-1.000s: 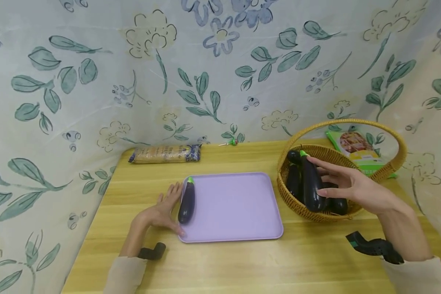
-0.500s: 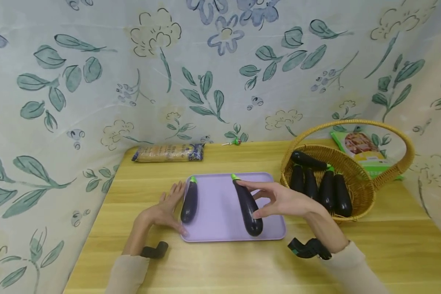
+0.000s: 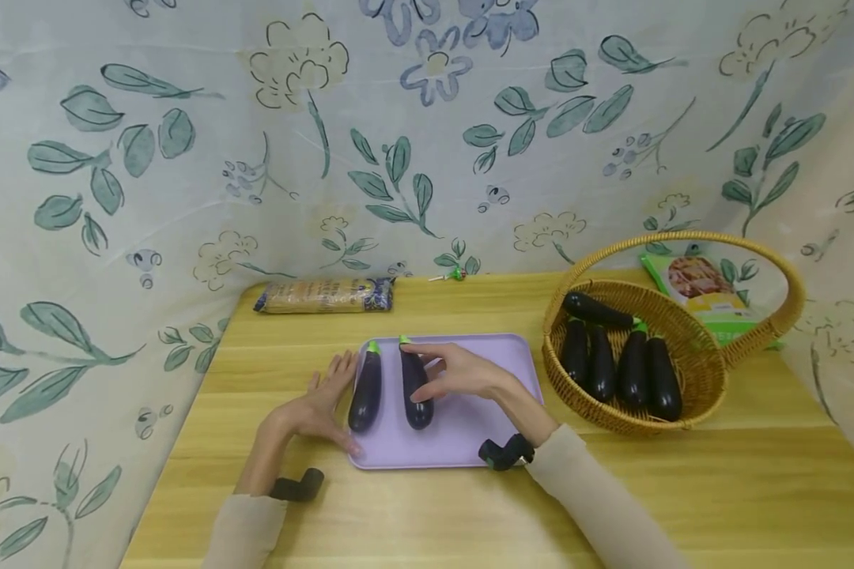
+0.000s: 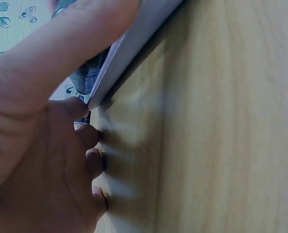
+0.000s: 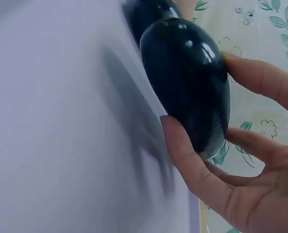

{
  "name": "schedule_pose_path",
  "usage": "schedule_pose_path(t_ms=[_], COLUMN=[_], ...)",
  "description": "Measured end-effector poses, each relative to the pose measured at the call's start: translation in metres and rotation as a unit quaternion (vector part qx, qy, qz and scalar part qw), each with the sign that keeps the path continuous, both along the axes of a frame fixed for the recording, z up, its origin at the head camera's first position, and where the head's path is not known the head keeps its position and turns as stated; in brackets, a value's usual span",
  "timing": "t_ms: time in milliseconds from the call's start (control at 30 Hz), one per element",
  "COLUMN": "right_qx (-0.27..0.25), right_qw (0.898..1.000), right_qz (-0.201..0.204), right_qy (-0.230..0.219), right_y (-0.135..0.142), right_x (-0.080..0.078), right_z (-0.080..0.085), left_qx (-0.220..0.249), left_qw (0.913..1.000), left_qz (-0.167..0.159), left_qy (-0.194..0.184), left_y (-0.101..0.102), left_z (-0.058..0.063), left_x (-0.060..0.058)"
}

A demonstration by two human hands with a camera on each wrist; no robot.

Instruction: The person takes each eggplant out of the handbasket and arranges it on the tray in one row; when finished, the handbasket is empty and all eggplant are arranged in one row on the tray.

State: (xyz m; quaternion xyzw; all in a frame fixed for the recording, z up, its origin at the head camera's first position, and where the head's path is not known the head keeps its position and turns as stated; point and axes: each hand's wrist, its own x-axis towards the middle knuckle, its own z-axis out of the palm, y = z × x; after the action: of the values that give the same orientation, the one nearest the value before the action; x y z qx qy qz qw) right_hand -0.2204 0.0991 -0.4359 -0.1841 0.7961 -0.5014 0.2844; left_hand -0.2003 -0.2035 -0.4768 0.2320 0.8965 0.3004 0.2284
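Observation:
My right hand (image 3: 459, 371) holds a dark eggplant (image 3: 416, 387) with a green stem between thumb and fingers, over the left half of the lilac tray (image 3: 480, 435). In the right wrist view this eggplant (image 5: 185, 77) seems slightly above the tray, its shadow falling beside it. A second eggplant (image 3: 366, 391) lies along the tray's left side. At that same edge rests my left hand (image 3: 316, 411), fingers spread, thumb by the near left corner. The left wrist view has the fingertips on the wooden table beside the tray's rim (image 4: 115, 63).
Right of the tray stands a wicker basket (image 3: 712, 395) with a tall handle, holding several eggplants (image 3: 633, 367). Behind it leans a green packet (image 3: 708, 292). A long noodle-like packet (image 3: 323, 295) and a small green-and-red item (image 3: 458, 274) lie at the table's back edge.
My right hand has carried the eggplant out of the basket and leftward over the tray, close to the one lying there. My left hand has stayed at the tray's left edge.

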Motion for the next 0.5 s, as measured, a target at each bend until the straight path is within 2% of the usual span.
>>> schedule_pose_path(t_ms=[100,233,400,500], right_qx=[0.017,0.055,0.089,0.095], right_qw=[1.0,0.998,0.992,0.989], right_qz=[-0.012,-0.02,0.007,0.007], right_qy=[0.008,0.034,0.093,0.113], right_y=[-0.012,-0.025,-0.037,-0.041], right_x=[-0.007,-0.012,-0.012,-0.01], right_z=[-0.007,-0.008,-0.004,-0.005], left_qx=[-0.001,-0.005,-0.003,-0.004], left_qw=[1.0,1.0,1.0,1.0], left_qz=[-0.004,-0.008,-0.005,-0.004], left_qy=[-0.001,0.0,-0.005,-0.003], left_y=[0.0,0.0,-0.002,-0.003], left_z=[-0.001,-0.001,0.0,0.0], left_x=[-0.001,-0.001,0.0,0.0])
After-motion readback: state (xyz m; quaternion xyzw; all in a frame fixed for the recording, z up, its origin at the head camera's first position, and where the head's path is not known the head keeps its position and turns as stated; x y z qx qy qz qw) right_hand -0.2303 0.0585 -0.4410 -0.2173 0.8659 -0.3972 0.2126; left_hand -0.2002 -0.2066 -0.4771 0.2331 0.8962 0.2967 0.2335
